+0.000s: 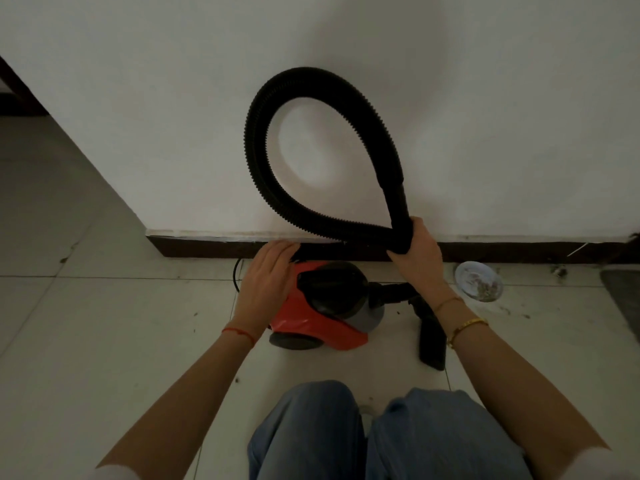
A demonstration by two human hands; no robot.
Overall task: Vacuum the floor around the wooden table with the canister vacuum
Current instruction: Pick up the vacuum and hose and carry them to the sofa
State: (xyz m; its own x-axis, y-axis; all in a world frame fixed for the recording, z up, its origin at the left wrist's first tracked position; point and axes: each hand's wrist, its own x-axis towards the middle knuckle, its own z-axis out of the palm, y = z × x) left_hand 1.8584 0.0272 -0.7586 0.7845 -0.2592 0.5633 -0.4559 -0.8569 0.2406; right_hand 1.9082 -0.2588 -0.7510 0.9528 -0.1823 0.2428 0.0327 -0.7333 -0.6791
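A small red and black canister vacuum (pixel 322 306) sits on the tiled floor by the wall's dark skirting. Its black ribbed hose (pixel 256 140) rises in a big loop against the white wall. My right hand (pixel 415 251) grips the hose's stiff black end together with the hose where the loop crosses. My left hand (pixel 266 285) rests with straight fingers on the vacuum's left rear side. A black nozzle tube (pixel 429 334) lies on the floor to the right of the vacuum. The wooden table is out of view.
A round clear dish (pixel 479 282) with debris lies on the floor by the skirting at right. Dark specks of dirt dot the tiles. A wall corner opens to a passage at left. A dark mat edge (pixel 623 299) shows at far right. My knees fill the bottom.
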